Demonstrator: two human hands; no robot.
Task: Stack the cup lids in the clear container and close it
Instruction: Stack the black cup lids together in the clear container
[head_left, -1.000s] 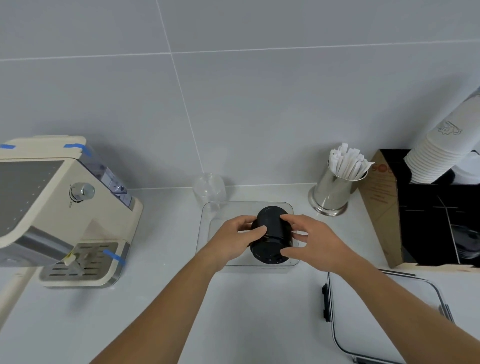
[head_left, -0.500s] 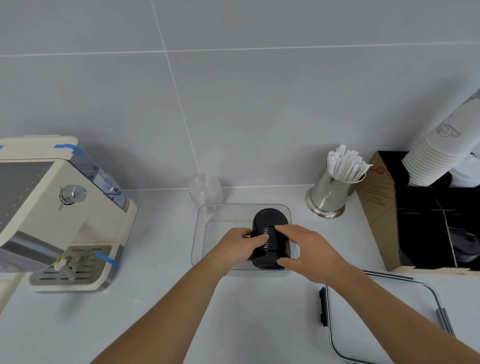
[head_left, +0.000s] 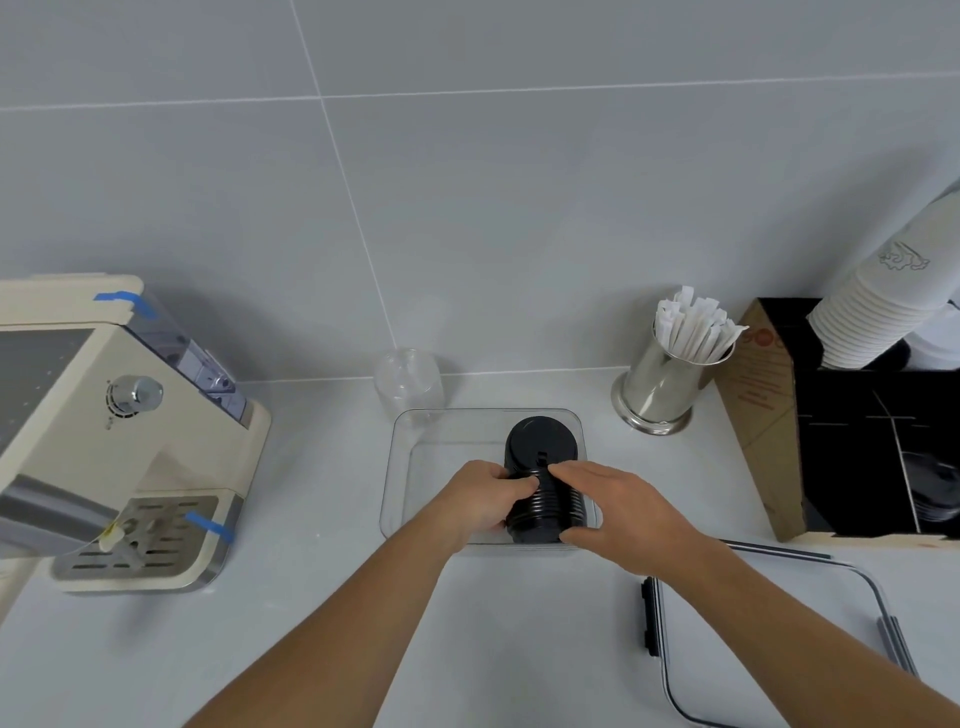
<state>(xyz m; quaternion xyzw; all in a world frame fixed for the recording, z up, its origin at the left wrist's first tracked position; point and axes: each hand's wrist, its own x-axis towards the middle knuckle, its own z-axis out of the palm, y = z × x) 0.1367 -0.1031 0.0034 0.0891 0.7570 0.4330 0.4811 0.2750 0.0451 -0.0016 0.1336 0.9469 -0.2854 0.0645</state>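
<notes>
Inside the clear container (head_left: 405, 467), at its right end, your left hand (head_left: 480, 499) and right hand (head_left: 618, 506) have their fingers pressed around the stack of black cup lids (head_left: 543, 483). Uneven release could topple and fan it, blocking the container lid (head_left: 769, 644) lying right of the container.

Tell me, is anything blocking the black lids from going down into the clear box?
Nothing visible does. The stack of black plastic cup lids, gripped by the left hand and right hand, already sits within the open clear plastic container. The container's clear clip-on lid lies apart on the counter.
</notes>
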